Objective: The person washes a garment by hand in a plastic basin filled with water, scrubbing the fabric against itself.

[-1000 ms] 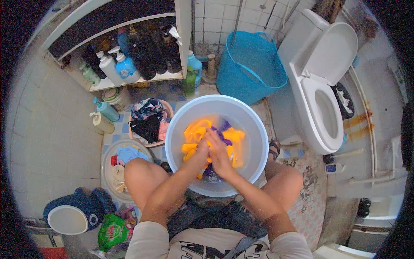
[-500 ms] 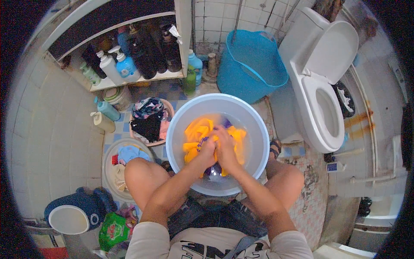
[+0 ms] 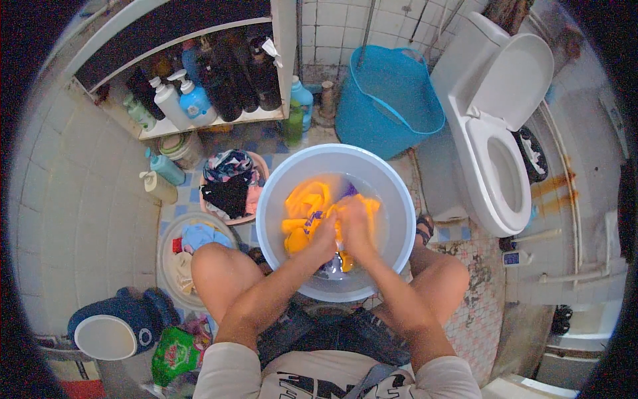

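Observation:
Between my knees stands a round pale-blue basin [image 3: 274, 266] with water in it. A yellow garment with purple parts [image 3: 309, 199] lies bunched up and wet inside. My left hand [image 3: 323, 237] is closed on a fold of it near the middle of the basin. Close beside it, my right hand [image 3: 354, 223] also grips the cloth; motion blurs its fingers. Some of the yellow cloth shows between the two hands. A dark purple part of the garment lies in the water below the wrists.
To the left are a pink basin [image 3: 264, 174] and a pale basin [image 3: 166, 282], both with clothes. A blue tub [image 3: 389, 130] stands behind, a white toilet [image 3: 475, 156] at the right. Bottles line a shelf [image 3: 219, 126]. A green detergent bag [image 3: 176, 352] lies at lower left.
My right hand has shifted a little right and toward me, and its fingers have curled in. My left hand has moved slightly right. The yellow cloth between them has been rearranged.

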Demonstrator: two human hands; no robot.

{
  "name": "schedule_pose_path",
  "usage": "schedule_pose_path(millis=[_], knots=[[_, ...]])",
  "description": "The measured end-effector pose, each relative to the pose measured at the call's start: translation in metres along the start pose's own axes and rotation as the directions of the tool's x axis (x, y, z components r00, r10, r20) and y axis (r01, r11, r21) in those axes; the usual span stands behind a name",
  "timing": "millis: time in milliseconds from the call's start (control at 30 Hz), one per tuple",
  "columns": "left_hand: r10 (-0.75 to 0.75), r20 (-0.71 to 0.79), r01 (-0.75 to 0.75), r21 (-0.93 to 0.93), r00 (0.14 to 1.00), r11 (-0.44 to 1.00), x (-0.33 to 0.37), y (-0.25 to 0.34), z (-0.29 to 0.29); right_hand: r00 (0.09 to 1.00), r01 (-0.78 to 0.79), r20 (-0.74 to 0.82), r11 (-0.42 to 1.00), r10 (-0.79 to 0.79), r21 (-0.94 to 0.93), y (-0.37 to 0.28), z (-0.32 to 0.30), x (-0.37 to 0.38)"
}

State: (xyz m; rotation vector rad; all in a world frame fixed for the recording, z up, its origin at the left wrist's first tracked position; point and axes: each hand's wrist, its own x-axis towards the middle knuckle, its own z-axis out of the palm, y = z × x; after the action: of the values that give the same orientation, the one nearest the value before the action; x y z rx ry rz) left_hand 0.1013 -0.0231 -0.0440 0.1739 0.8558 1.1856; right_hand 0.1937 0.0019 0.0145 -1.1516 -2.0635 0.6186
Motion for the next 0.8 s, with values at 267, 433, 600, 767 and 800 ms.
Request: schedule_pose_path(millis=[267, 433, 600, 767, 800], knots=[[-0.045, -0.014, 0.040, -0.247, 0.999, 0.968, -0.002, 0.035, 0.010, 0.980, -0.197, -0.006, 0.970, 0.200, 0.143, -0.031, -0.023, 0.003], [0.008, -0.020, -0.006, 0.125, 1.000, 0.992, -0.021, 0.032, 0.038, 0.995, -0.045, 0.080, 0.991, 0.055, -0.124, -0.003, -0.023, -0.002], [0.378, 0.068, -0.239, 0.871, 0.924, 0.429, 0.002, 0.050, 0.019, 0.935, -0.353, 0.066, 0.933, 0.348, 0.077, 0.027, -0.028, 0.008], [0.472, -0.061, -0.229, 0.815, 0.879, 0.532, 0.016, 0.029, -0.005, 0.995, 0.032, 0.094, 0.999, -0.029, -0.032, -0.023, -0.016, -0.003], [0.342, 0.040, -0.194, 0.881, 0.939, 0.432, 0.004, 0.038, 0.014, 0.991, -0.077, 0.101, 0.993, 0.086, -0.088, -0.007, -0.019, -0.004]])
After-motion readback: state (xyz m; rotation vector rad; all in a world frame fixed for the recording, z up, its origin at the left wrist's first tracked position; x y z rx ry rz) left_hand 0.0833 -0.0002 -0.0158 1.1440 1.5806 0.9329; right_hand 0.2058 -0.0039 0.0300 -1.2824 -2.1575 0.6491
